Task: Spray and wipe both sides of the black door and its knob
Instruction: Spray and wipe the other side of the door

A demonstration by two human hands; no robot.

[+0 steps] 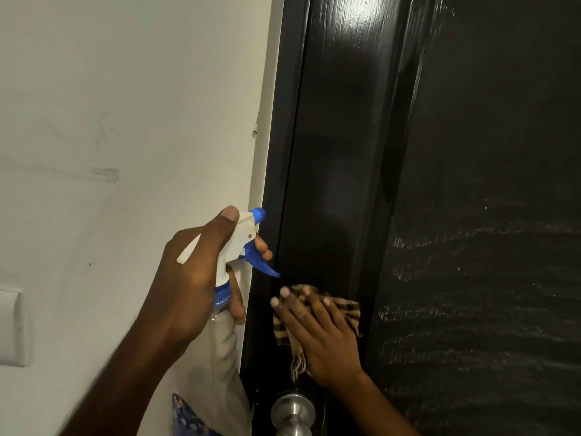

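Note:
The glossy black door (440, 152) fills the right half of the view, with wet streaks on its recessed panel at the right. My left hand (195, 278) grips a clear spray bottle (226, 347) by its neck, a finger curled on the blue trigger of its white and blue head (248, 240), nozzle towards the door's left edge. My right hand (320, 335) presses a tan and brown checked cloth (345, 309) flat against the door's left stile with straight fingers. The silver knob (294, 413) sits just below that hand.
A white wall (125, 121) with faint scuff marks fills the left side, up to the white door frame (264, 136). A white switch plate (14, 328) is on the wall at the far left. A bit of blue patterned fabric (188, 420) shows at the bottom.

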